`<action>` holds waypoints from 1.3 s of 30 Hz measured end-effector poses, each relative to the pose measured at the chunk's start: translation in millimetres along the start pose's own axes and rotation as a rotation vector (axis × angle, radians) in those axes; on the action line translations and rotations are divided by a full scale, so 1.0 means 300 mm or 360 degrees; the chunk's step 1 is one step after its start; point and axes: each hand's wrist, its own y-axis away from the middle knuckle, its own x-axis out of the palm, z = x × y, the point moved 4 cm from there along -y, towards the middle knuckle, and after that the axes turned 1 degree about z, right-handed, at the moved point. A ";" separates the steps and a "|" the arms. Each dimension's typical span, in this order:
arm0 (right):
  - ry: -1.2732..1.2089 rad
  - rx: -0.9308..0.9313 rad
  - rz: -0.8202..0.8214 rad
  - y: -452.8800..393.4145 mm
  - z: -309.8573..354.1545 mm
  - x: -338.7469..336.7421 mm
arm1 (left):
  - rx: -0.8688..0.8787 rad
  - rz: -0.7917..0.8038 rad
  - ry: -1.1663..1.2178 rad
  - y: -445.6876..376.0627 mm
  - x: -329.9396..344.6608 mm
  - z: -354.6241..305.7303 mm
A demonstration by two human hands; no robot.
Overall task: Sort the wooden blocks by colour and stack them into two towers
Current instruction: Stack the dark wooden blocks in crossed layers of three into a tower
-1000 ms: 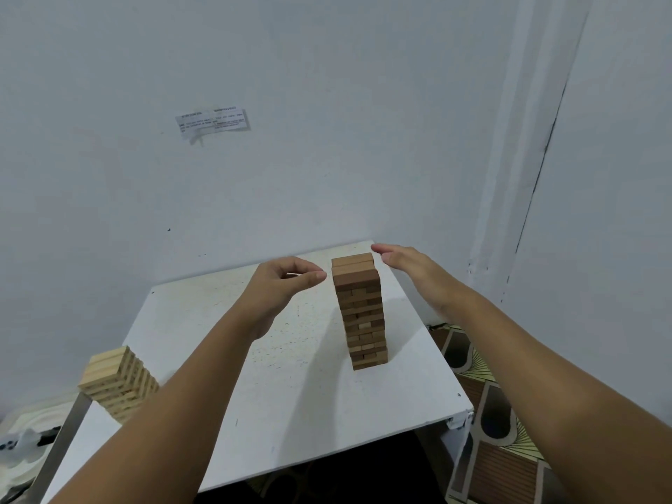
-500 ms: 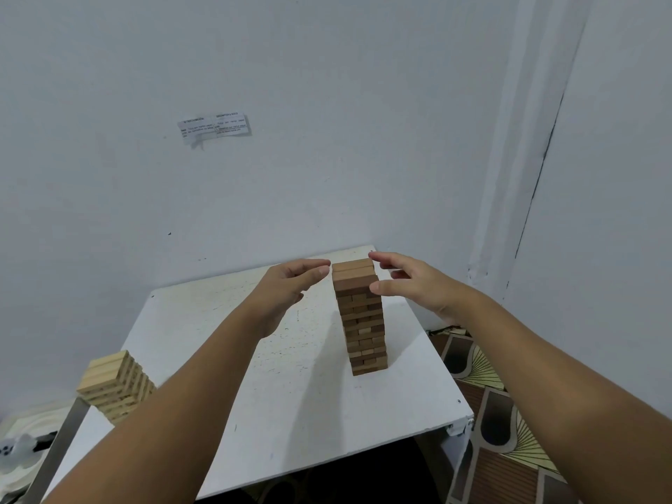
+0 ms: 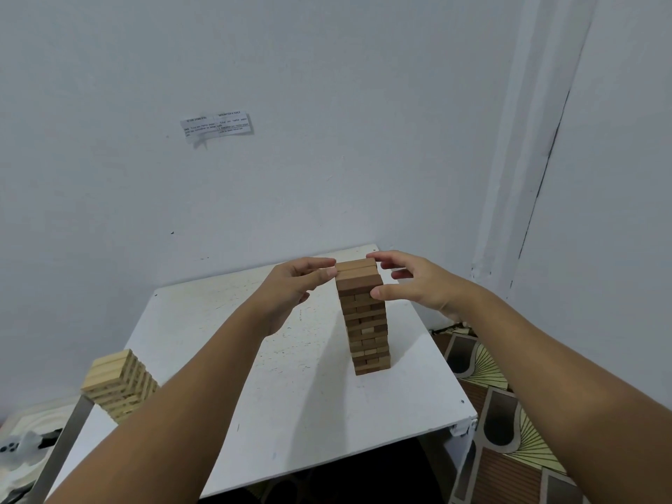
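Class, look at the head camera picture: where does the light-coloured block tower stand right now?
The light tower stands at the table's near-left corner, low on the left of the head view, beside the left forearm and well apart from the dark tower.

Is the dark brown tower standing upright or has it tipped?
Upright. The dark brown tower stands on its base on the white table, layers stacked, with the left hand and right hand at its top sides.
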 end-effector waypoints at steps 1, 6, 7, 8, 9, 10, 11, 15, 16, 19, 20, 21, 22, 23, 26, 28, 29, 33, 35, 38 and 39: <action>-0.0001 0.0000 0.0001 -0.001 0.000 -0.001 | -0.0002 0.0005 0.0002 0.000 0.000 0.000; -0.0009 0.0000 0.0007 -0.007 -0.005 0.003 | -0.0008 0.0010 0.0031 -0.002 -0.001 0.009; -0.0011 -0.0001 0.0007 -0.008 -0.006 0.003 | -0.0011 0.0005 0.0036 -0.003 -0.002 0.011; -0.0015 -0.0001 0.0008 -0.009 -0.006 0.004 | -0.0015 -0.0001 0.0036 -0.003 -0.003 0.013; -0.0019 -0.0002 0.0008 -0.010 -0.006 0.004 | -0.0017 -0.0004 0.0032 -0.003 -0.004 0.013; -0.0021 -0.0003 0.0007 -0.010 -0.007 0.004 | -0.0019 -0.0002 0.0025 -0.002 -0.002 0.012; -0.0020 -0.0002 0.0005 -0.010 -0.008 0.004 | -0.0020 -0.0002 0.0018 0.000 -0.002 0.012; -0.0017 -0.0002 -0.0016 -0.009 -0.016 0.010 | 0.0001 -0.0029 -0.0004 0.011 -0.008 0.018; -0.0019 -0.0001 -0.0017 -0.009 -0.019 0.012 | 0.0004 -0.0040 -0.0003 0.013 -0.012 0.022; -0.0034 0.0004 -0.0013 -0.007 -0.023 0.015 | -0.0010 -0.0056 -0.0005 0.021 -0.022 0.035; -0.0038 0.0004 -0.0014 -0.007 -0.024 0.016 | -0.0018 -0.0053 -0.0006 0.023 -0.023 0.037; -0.0042 0.0003 -0.0014 -0.006 -0.024 0.016 | -0.0024 -0.0046 -0.0009 0.023 -0.021 0.038; -0.0044 0.0002 -0.0015 -0.006 -0.024 0.016 | -0.0028 -0.0037 -0.0011 0.022 -0.018 0.037; -0.0048 0.0002 -0.0015 -0.006 -0.024 0.015 | -0.0030 -0.0029 -0.0013 0.021 -0.014 0.035; -0.0076 -0.0006 -0.0007 -0.005 -0.023 0.013 | -0.0033 -0.0021 -0.0017 0.013 -0.002 0.029; -0.0091 -0.0013 -0.0009 -0.003 -0.022 0.012 | -0.0026 -0.0022 -0.0026 0.012 0.002 0.026; -0.0089 -0.0016 -0.0010 -0.003 -0.022 0.012 | -0.0021 -0.0024 -0.0028 0.012 0.001 0.026; -0.0092 -0.0019 -0.0017 0.000 -0.021 0.012 | -0.0031 -0.0067 -0.0006 0.016 -0.015 0.039; -0.0102 -0.0026 -0.0023 0.001 -0.021 0.013 | -0.0028 -0.0079 0.0045 0.022 -0.025 0.048; -0.0096 -0.0036 -0.0026 0.001 -0.019 0.017 | -0.0009 0.0041 0.0056 0.037 -0.026 0.058; -0.0082 -0.0036 -0.0031 0.002 -0.019 0.017 | -0.0002 0.0083 0.0014 0.040 -0.024 0.060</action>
